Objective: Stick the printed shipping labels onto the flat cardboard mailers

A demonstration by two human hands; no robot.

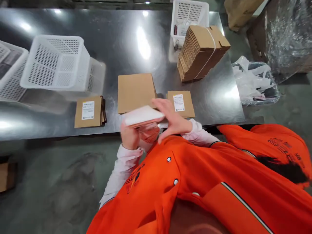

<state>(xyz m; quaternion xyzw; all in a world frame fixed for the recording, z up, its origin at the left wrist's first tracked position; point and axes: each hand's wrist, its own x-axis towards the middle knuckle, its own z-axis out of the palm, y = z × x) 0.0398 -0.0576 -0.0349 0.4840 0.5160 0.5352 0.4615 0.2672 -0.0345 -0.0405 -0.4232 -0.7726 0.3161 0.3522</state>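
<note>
My left hand (130, 136) is wrapped round a small flat white box (143, 116) with reddish, shiny wrapping beneath it, blurred by motion. Just right of that box, my right hand (172, 117) has its fingers spread, with nothing held in them. Both hands are over the table's front edge. Behind the white box lies a plain brown cardboard piece (136, 91). A flat brown carton with a white label (180, 104) lies right of it, and a stack of labelled flat cartons (88, 112) lies to the left.
White plastic baskets (52, 61) stand at the left of the metal table (112, 29), another basket (190, 11) at the back right. A strapped cardboard bundle (201, 52) stands before it. A bag of white scraps (255, 81) is off the right end. A person in orange (280, 143) is at right.
</note>
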